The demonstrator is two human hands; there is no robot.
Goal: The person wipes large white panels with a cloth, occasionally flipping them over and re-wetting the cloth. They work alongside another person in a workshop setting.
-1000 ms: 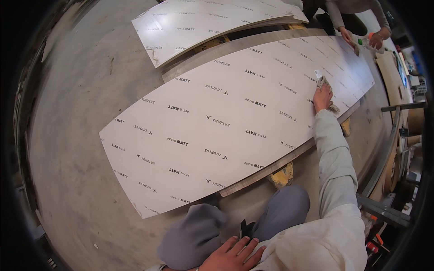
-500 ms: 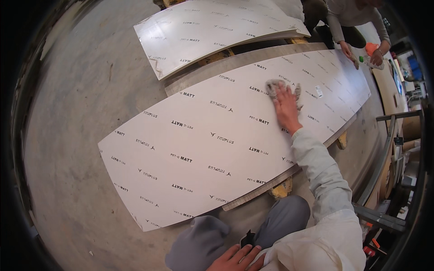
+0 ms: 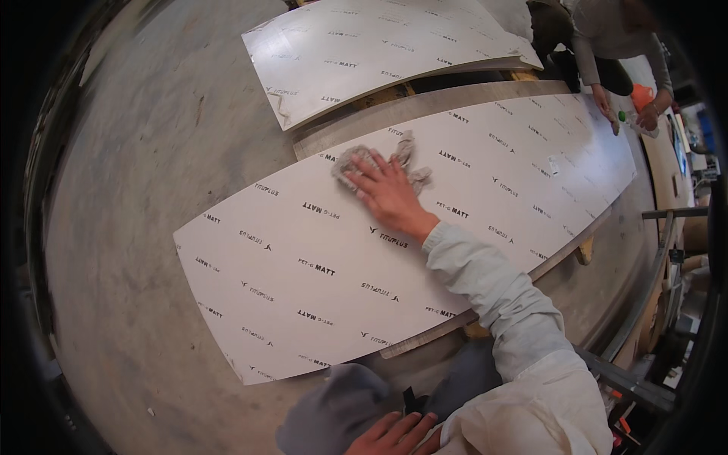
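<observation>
Pretty even, soft daylight, nothing harsh

Heavy fisheye bend with black corners, slight motion blur toward the rim, faint sheen on the white panel [image 3: 318, 250], shadows barely there.

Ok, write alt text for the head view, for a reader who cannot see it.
A person's right hand presses a crumpled grey rag flat on a long white film-covered panel lying on a concrete floor. Their left hand rests on their knee; a second panel lies beyond, and another person bends over the far end.
</observation>
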